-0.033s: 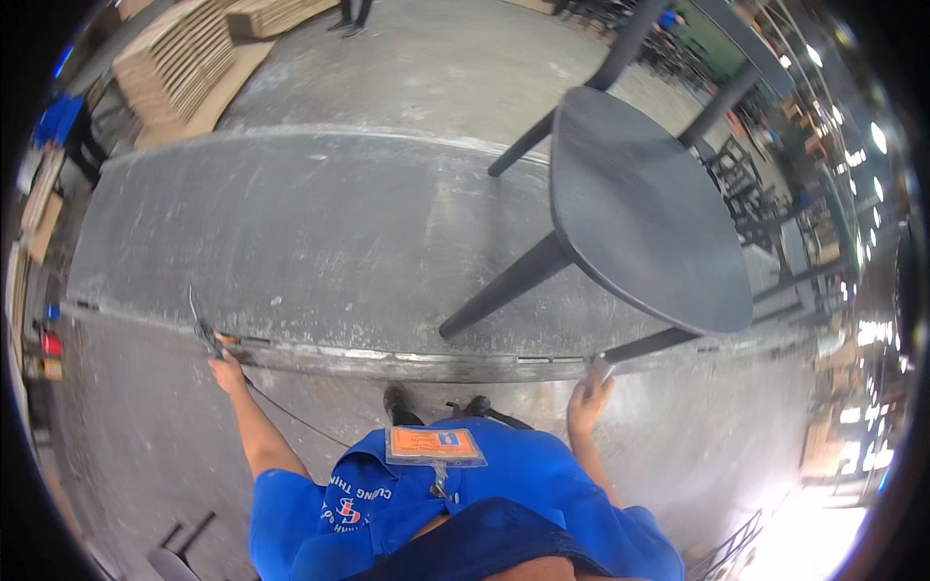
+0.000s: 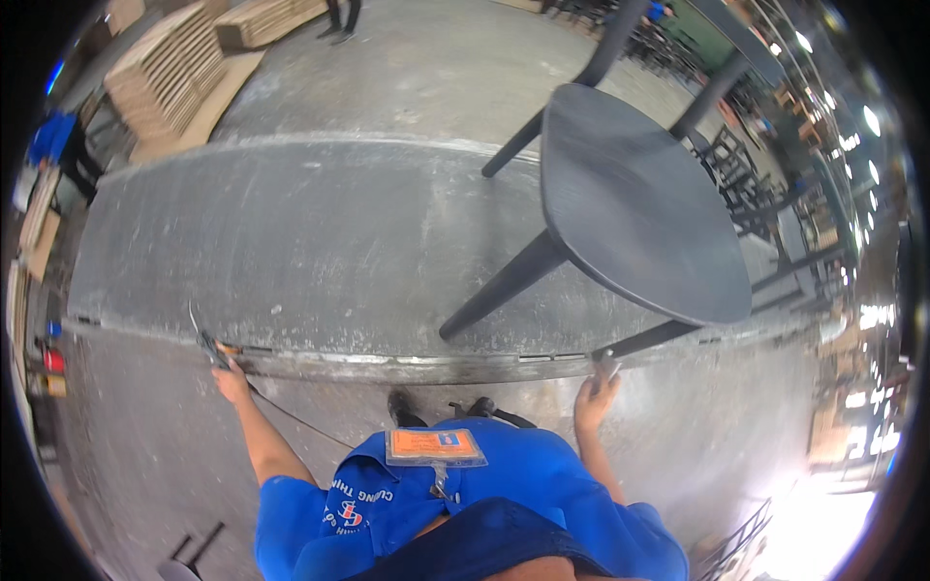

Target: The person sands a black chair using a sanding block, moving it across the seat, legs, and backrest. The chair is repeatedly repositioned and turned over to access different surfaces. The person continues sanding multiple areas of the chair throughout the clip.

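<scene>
We note a dark grey chair with a broad rounded seat standing upright on the long, scuffed grey table, toward its right end, backrest turned toward the far right corner. We see one leg near the far edge and two by the near edge. Our left hand, at the near edge toward the left corner, has fingers wrapped around a dark hand tool with a thin curved metal tube; a thin dark hose runs from it toward our body. Our right hand is just off the near edge, beside the foot of the rightmost near leg, fingers pinching a small pale-grey piece, blurred; we cannot tell whether it touches the leg. Beyond the far left corner we log stacked pale wooden boards.
</scene>
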The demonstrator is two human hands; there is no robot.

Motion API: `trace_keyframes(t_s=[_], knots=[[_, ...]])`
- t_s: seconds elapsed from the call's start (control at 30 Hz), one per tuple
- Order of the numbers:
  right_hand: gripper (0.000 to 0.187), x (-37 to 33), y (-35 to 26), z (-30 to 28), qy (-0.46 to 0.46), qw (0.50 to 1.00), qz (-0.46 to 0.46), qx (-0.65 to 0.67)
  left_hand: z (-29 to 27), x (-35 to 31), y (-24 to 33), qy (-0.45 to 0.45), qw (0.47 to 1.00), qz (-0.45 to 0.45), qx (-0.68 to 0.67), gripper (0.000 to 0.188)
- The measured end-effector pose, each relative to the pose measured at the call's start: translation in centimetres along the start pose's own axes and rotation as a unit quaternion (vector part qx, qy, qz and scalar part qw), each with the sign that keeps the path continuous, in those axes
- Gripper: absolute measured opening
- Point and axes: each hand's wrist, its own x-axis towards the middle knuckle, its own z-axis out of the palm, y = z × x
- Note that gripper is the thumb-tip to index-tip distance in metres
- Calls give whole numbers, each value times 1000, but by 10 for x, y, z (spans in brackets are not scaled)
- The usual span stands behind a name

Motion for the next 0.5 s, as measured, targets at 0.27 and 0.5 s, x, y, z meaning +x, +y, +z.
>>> trace_keyframes(t_s=[0.27, 0.5], knots=[[40, 49, 35, -20, 161, 986, 28, -45, -65, 10, 121, 6, 938, 102, -330, 51], [39, 101, 99, -55, 301, 949, 93, -30, -263, -79, 363, -406, 516, 178, -733, 60]])
